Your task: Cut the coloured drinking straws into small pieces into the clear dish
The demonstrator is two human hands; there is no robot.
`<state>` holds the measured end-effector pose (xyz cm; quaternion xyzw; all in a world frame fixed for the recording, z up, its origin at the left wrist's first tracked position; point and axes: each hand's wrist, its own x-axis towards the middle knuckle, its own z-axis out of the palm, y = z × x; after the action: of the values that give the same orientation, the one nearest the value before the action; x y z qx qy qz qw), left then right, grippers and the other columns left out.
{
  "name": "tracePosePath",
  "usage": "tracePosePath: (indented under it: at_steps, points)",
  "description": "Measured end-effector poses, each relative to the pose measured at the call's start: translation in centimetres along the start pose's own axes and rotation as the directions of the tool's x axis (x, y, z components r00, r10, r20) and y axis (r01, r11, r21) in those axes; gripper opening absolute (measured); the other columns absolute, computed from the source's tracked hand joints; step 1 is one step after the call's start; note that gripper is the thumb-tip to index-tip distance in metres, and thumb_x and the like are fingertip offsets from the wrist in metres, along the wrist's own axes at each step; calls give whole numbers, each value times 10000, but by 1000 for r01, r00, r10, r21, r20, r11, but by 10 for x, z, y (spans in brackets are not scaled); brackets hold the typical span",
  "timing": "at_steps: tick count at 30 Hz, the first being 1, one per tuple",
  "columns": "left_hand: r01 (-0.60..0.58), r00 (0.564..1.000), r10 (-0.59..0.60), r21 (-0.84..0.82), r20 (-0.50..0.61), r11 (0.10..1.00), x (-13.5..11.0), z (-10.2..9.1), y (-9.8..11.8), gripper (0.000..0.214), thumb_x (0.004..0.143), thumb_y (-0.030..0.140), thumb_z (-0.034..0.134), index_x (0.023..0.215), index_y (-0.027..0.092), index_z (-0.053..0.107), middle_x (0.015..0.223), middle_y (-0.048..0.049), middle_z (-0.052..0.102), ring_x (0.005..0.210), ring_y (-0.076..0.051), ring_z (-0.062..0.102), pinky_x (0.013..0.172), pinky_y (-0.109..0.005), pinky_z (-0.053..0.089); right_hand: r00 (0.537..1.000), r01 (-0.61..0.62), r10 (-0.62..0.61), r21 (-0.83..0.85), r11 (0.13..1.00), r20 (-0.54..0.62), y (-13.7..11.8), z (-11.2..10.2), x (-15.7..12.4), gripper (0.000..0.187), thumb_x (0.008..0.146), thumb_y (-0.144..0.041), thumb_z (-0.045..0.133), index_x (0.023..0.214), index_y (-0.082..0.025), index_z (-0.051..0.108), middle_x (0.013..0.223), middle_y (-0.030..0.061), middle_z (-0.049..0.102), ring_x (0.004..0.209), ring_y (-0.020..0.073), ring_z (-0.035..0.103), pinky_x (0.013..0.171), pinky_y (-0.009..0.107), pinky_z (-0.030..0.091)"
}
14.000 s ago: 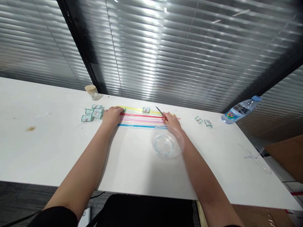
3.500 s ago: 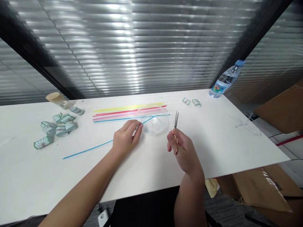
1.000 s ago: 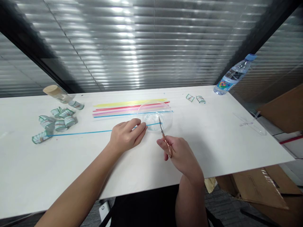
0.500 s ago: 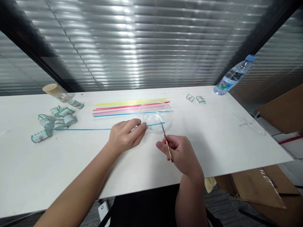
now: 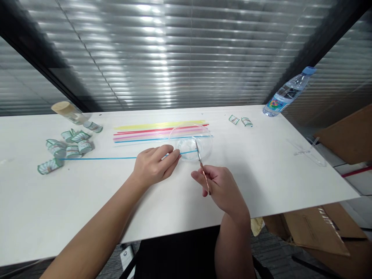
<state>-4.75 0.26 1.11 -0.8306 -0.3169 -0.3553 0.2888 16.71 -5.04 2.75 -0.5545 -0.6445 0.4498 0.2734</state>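
A long, thin blue straw runs across the table. My left hand pinches it near its right end, palm down. That end reaches over a clear plastic bowl and meets the blades of small copper-handled scissors. My right hand holds the scissors by the handles, thumb bent towards the left, blades pointing away from me and close together. Whether any cut pieces lie in the bowl I cannot make out.
Behind my left hand lie yellow, red, pink and blue straws. Several green-and-white packets and a cork-topped jar are at the left. Two more packets and a water bottle stand back right; clear plastic pieces are near the right edge.
The scissors' blades have closed at the blue straw, and the short tip that stuck out past them no longer shows. My left hand has stayed in place.
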Motion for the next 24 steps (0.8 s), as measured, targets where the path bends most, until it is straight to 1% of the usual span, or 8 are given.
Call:
tracePosePath:
  at_steps: [3,7,10,13,16,20,24]
  points:
    - [12,1000,-13,15,18,1000,0,0,1,107,805,191,592,899,236,618,732,35,625,471,-54,480,426,-210,322,1000,-8,8,12,1000,-12,1,0,0,503,865,-639,506,651,-187,560,492,-28,549,483,111,478,501,245,336]
    - [25,999,-25,27,24,999,-1,1,1,85,800,189,612,881,217,607,735,31,641,474,-55,493,418,-210,327,999,6,-3,62,998,-40,3,0,-1,528,862,-661,487,619,-192,483,483,-29,518,456,102,425,486,247,322]
    - [47,999,-47,-1,19,999,-3,2,1,116,794,171,617,903,208,607,753,24,652,516,-66,537,422,-207,339,1000,3,-3,-4,1000,-28,3,-1,-2,525,864,-658,481,618,-194,480,508,-17,540,472,109,443,490,250,320]
    - [58,998,-57,-24,26,998,-3,2,2,132,796,162,605,918,209,615,762,25,650,538,-69,551,425,-204,343,1000,5,-4,-87,996,14,0,-1,-2,491,867,-614,512,613,-195,501,516,-17,548,489,116,473,497,250,322]
    - [43,999,-42,-27,27,999,-2,1,3,113,795,170,612,900,210,619,756,27,643,522,-65,532,425,-205,343,999,27,-22,-93,995,48,-3,0,-1,475,859,-575,550,581,-197,475,486,-32,524,475,110,464,494,245,321]
    - [8,999,-7,-41,38,999,-1,1,4,105,795,181,619,897,210,615,748,27,641,517,-68,532,431,-208,359,999,20,-17,-97,995,30,-5,1,0,488,856,-563,558,557,-198,434,473,-37,519,470,108,470,492,242,322]
    - [-8,999,9,-43,40,999,-1,1,4,135,787,180,635,917,203,607,751,26,648,516,-72,542,431,-211,374,1000,14,-12,-93,996,26,-4,1,0,493,848,-567,571,553,-195,436,471,-43,522,470,104,466,492,235,323]
